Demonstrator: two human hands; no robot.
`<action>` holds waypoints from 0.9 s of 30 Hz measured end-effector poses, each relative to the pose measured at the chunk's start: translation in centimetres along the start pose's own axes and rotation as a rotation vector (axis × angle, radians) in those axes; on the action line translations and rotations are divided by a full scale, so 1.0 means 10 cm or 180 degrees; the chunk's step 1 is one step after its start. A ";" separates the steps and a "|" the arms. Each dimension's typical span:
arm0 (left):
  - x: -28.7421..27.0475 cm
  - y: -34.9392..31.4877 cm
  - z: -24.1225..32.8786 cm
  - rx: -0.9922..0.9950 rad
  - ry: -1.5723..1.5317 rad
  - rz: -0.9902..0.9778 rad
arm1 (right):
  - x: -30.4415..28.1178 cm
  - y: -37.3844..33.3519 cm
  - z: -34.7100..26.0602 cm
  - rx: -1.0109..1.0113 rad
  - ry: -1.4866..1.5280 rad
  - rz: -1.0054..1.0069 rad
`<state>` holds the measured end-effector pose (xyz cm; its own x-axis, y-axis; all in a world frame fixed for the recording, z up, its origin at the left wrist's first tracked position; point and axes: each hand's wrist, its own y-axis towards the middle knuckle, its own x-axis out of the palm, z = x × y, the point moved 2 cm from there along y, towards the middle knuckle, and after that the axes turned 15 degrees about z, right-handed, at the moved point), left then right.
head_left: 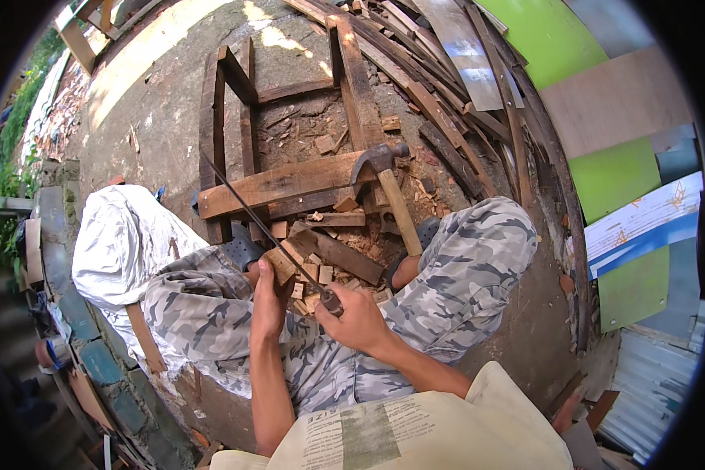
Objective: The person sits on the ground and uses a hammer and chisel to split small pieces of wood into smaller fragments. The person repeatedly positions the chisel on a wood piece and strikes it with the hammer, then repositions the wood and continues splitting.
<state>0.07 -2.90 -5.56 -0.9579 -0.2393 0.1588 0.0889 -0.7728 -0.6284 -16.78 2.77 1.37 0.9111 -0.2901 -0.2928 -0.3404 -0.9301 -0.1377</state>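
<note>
My right hand [356, 319] is wrapped round the dark handle of what looks like a handsaw [247, 205]. Its long, thin dark blade, seen nearly edge-on, runs up and to the left past a wooden plank [290, 182]. In my left hand [268, 305] is a small wood block [280, 262], gripped between thumb and fingers, with the blade crossing over or against it; exact contact cannot be told. A claw hammer [399, 211] leans with its head on the plank and its wooden handle toward my right foot.
The plank lies across a rough wooden frame [360, 102] standing before me. Small offcuts [325, 274] and shavings litter the ground between my feet. Long timber strips [439, 102] pile up at right, beside green panels [619, 176]. White cloth [125, 243] covers something at my left.
</note>
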 end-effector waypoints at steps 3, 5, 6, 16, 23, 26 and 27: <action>0.03 0.01 -0.01 -0.0030 0.0076 -0.0222 | 0.11 -0.07 0.32 0.0432 -0.0401 -0.0316; 0.02 -0.02 -0.03 -0.0052 0.0064 -0.0241 | 0.26 -0.16 0.82 0.0562 -0.0815 -0.0454; -0.02 -0.04 0.00 -0.0018 0.0045 -0.0184 | 0.25 -0.10 0.72 0.0473 -0.0687 -0.0458; 0.03 -0.01 0.04 0.0006 -0.0051 -0.0242 | 0.18 -0.02 0.43 0.0236 -0.0609 -0.0399; 0.03 0.01 0.03 -0.0012 -0.0004 -0.0157 | 0.16 -0.05 0.20 -0.0234 0.0099 0.0254; 0.08 -0.04 0.06 0.0005 0.0108 -0.0230 | 0.36 -0.11 0.93 0.0077 -0.0859 -0.0187; 0.05 -0.05 0.06 0.0022 0.0108 -0.0223 | 0.34 -0.07 0.88 0.0442 -0.0760 -0.0412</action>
<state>-0.30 -2.99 -4.64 -0.9705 -0.1648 0.1763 0.0232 -0.7910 -0.6114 -15.44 4.42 -7.83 0.8741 -0.0949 -0.4764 -0.2687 -0.9114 -0.3116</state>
